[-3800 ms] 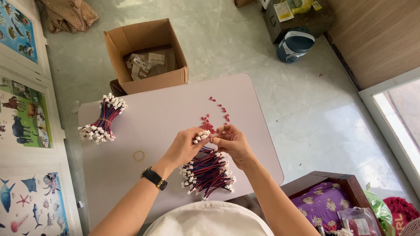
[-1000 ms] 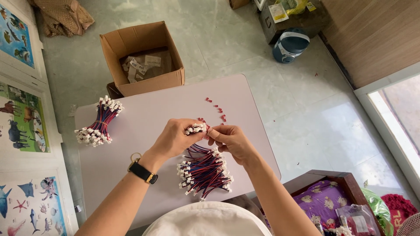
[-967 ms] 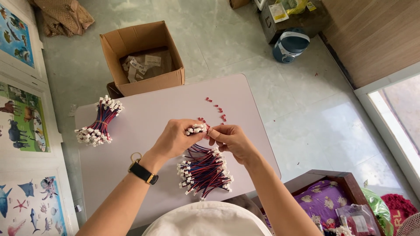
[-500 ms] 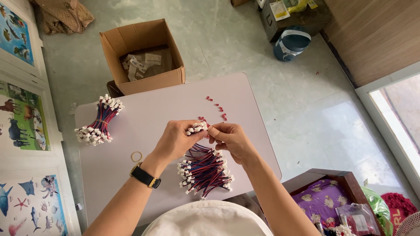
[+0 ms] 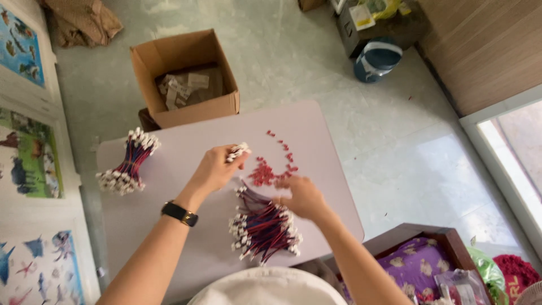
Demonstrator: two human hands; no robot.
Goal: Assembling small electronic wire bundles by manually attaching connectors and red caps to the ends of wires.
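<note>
Wires (image 5: 237,152) pinched in left hand (image 5: 214,168) apparently point up-right; right hand (image 5: 302,196), grip spread, touches red caps (image 5: 262,174).

The right hand (image 5: 302,197) is motion-blurred, hiding what its fingertips touch.

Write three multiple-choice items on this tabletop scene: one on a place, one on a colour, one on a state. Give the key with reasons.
1. Where does the tied wire bundle lie?
A. inside the cardboard box
B. near the table's left edge
C. on the floor

2. What colour are the small loose pieces on the table?
A. red
B. green
C. white

3. What is the left hand doing?
A. lying flat and empty
B. holding up white connectors
C. gripping the watch

Key: B, it rests on the tabletop's left side; A, the scattered bits are red; B, connector ends stick out from its fingers.
</note>
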